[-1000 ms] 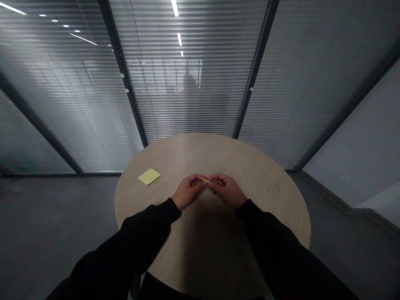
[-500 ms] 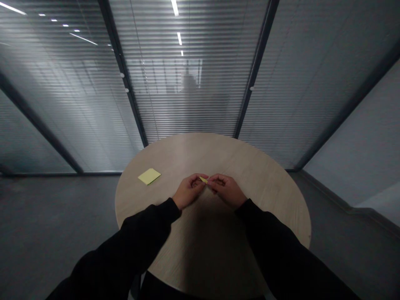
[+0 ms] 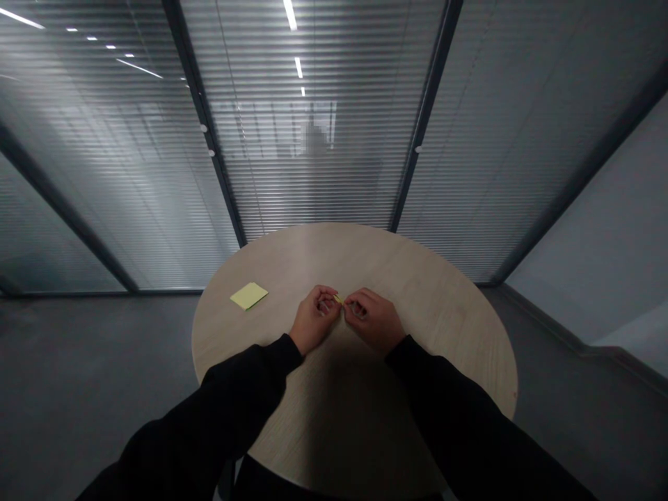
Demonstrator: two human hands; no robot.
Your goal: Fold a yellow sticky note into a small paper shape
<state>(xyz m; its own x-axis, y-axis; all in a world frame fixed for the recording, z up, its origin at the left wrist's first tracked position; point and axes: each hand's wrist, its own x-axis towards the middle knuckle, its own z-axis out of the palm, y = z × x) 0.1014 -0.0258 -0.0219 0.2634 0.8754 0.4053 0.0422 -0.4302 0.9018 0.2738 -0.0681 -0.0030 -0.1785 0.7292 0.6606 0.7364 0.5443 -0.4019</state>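
My left hand [image 3: 312, 319] and my right hand [image 3: 371, 319] meet over the middle of a round light-wood table [image 3: 443, 306]. Both are curled, and their fingertips pinch a small folded piece of yellow paper [image 3: 338, 299] between them. Only a sliver of that paper shows; the rest is hidden by my fingers. Black sleeves cover both arms. A yellow pad of sticky notes [image 3: 249, 295] lies flat on the table to the left, well apart from my left hand.
Glass walls with horizontal blinds and dark frames [image 3: 219, 160] stand right behind the table. Grey floor [image 3: 88, 376] surrounds it on both sides. A pale wall [image 3: 616, 243] runs along the right.
The yellow paper between my fingertips has grown shorter, from a thin strip to a small bit. Both hands have drawn slightly closer together and curled more.
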